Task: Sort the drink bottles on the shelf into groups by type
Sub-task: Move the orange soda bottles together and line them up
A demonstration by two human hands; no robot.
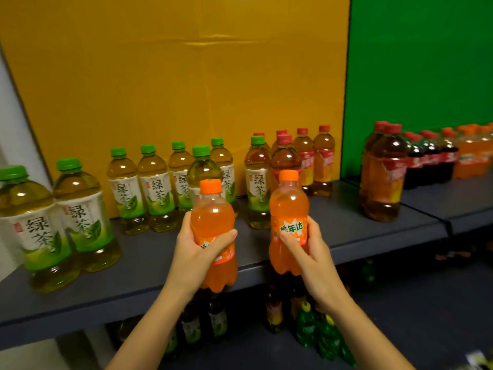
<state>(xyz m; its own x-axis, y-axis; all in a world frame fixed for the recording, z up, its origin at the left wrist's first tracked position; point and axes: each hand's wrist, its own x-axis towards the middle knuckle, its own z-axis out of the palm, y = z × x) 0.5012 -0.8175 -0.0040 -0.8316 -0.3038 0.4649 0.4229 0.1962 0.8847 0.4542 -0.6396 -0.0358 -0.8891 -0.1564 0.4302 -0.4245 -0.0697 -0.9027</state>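
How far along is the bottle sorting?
Mostly grouped: green tea bottles stand left, red-capped tea bottles mid-shelf, cola bottles and orange sodas far right. The left hand grips one orange bottle, the right hand another; both probably belong far right.

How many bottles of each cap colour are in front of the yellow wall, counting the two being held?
Green-capped bottles: 8
Red-capped bottles: 5, one nearly hidden behind a green-capped one
Orange-capped bottles: 2, one in the left hand, one in the right hand
Total: 15
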